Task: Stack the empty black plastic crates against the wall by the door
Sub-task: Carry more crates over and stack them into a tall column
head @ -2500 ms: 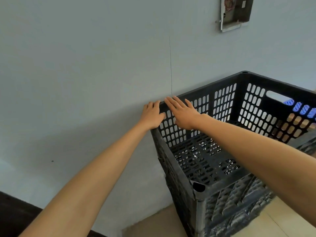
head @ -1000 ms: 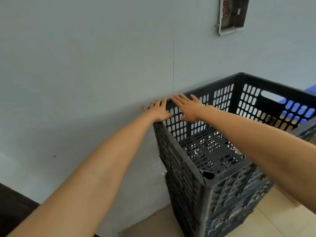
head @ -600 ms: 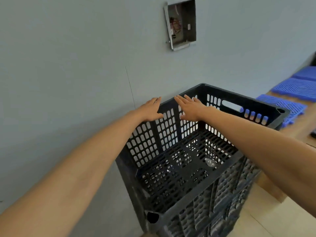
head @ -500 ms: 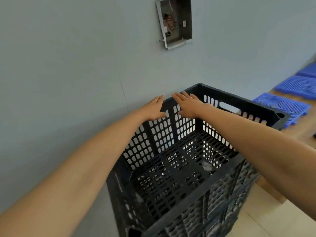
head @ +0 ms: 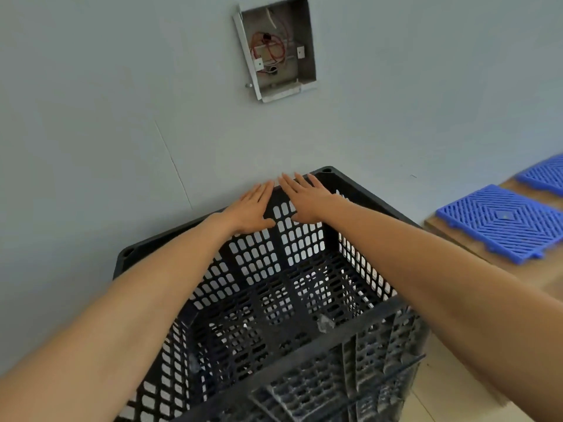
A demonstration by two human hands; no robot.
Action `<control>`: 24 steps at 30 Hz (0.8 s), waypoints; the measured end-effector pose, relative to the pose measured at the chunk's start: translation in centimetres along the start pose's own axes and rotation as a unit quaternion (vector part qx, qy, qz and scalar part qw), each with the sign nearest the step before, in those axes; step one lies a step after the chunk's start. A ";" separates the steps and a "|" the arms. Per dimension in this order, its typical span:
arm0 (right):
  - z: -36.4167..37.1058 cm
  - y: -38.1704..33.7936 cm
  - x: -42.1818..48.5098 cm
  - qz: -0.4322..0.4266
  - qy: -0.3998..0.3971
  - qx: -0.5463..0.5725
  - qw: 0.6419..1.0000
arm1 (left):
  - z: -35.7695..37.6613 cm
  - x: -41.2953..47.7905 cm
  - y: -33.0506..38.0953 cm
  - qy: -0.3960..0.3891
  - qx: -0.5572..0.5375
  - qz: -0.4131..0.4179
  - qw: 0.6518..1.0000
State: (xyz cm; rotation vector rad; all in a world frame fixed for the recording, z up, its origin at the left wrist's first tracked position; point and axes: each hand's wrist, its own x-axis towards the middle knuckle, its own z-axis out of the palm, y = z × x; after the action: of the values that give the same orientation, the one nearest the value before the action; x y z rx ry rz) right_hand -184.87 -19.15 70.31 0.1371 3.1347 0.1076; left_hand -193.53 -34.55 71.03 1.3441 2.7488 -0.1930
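An empty black plastic crate (head: pixel 304 303) with perforated walls stands on top of another black crate (head: pixel 359 388), close against the pale blue wall (head: pixel 122 117). My left hand (head: pixel 251 208) lies flat on the inside of the crate's far wall, fingers extended and reaching its top rim. My right hand (head: pixel 304 197) rests flat beside it on the same wall, fingers spread. Neither hand grips anything. Both forearms reach across the crate's open top.
An open electrical box (head: pixel 275 48) with red wires is recessed in the wall above. Blue plastic grid tiles (head: pixel 502 222) lie on a wooden surface to the right. Tiled floor (head: pixel 451 391) shows at the lower right.
My view has shifted to the left and above the crate, now looking into it. Both hands have stayed flat on the crate's far wall by the wall.
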 end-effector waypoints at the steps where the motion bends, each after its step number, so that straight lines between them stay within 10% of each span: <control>1: 0.0 0.9 -0.7 0.013 0.006 0.014 1.000 | -0.3 0.3 0.8 0.010 -0.008 0.001 1.000; 12: 0.5 9.5 -12.0 0.162 -0.032 0.145 0.976 | -2.9 9.3 17.4 0.019 -0.080 0.105 0.991; 24: 1.0 7.9 -14.0 0.220 0.044 0.070 0.972 | -0.3 9.9 16.4 0.046 -0.131 0.134 0.981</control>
State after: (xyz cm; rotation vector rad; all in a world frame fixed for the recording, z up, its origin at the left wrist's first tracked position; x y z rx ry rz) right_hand -170.24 -12.48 69.81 0.8483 3.1350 -0.1112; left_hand -186.63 -16.85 68.81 1.6562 2.5101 0.2455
